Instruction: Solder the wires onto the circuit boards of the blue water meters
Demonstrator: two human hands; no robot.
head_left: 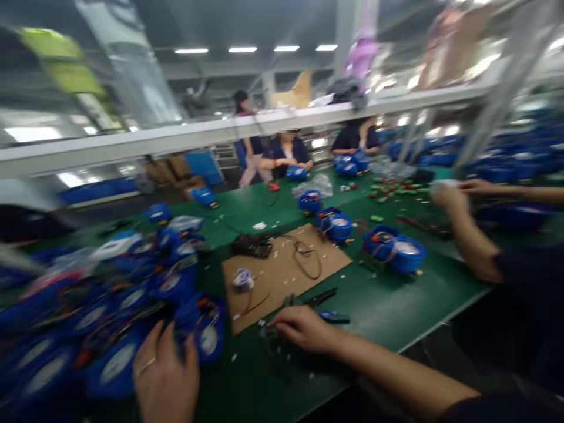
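Observation:
My left hand (165, 370), with a ring on one finger, is at the lower left with its fingers apart. It is beside a blue housing (207, 332) with a round white dial and wires; whether it touches the housing is unclear. My right hand (306, 329) rests low over the green tabletop with its fingers curled together. Something small and dark shows at its fingertips, too blurred to name. Just beyond it lie black-handled pliers (324, 296) and a blue-and-black hand tool (335, 318). A piece of brown cardboard (282, 276) carries a wire spool (243, 281) and a loop of cable (308, 261).
Several blue housings (118, 358) are heaped at the left. More blue housings (394, 249) stand at the right, near a co-worker's arm (471, 235). A white shelf (264, 124) crosses above the green table (388, 317). Other people sit or stand beyond.

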